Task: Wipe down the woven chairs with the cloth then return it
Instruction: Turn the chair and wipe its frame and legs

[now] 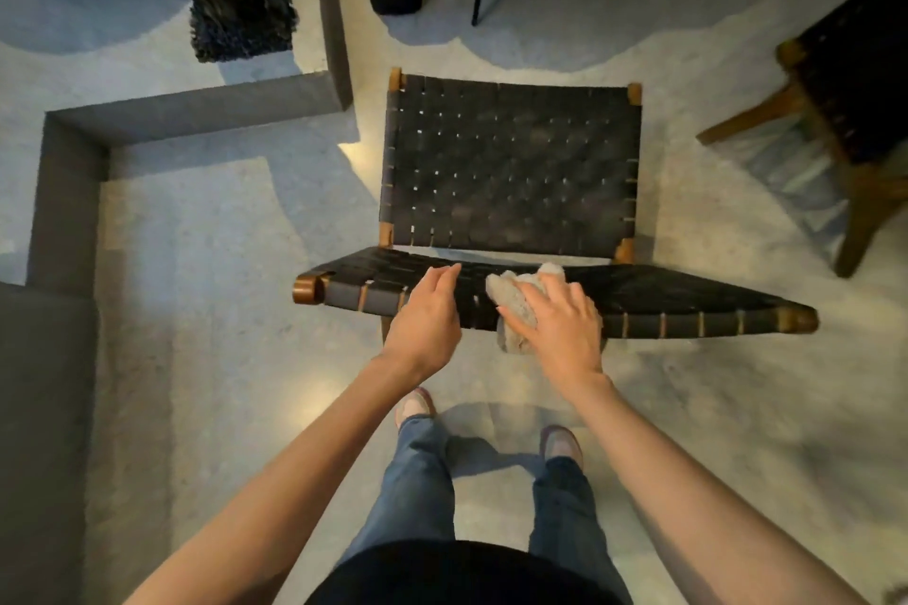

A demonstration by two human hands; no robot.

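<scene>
A crumpled pale cloth (511, 297) is pressed onto the backrest of the chair (511, 172) by the right hand (557, 327), grip wide, fingers spread flat. The left hand (426, 314) is laid beside it, grip wide, nothing held. Black woven straps are stretched over a wooden frame. A polished speckled floor (221, 310) is seen beneath.

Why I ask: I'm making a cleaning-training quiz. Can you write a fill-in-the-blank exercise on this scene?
1. The hand pressing the pale crumpled cloth is the person's ____ one.
2. The cloth lies on the black woven wooden-framed chair's ____, not its seat.
3. A second dark woven chair stands to the person's ____.
Missing words: right; backrest; right.
</scene>
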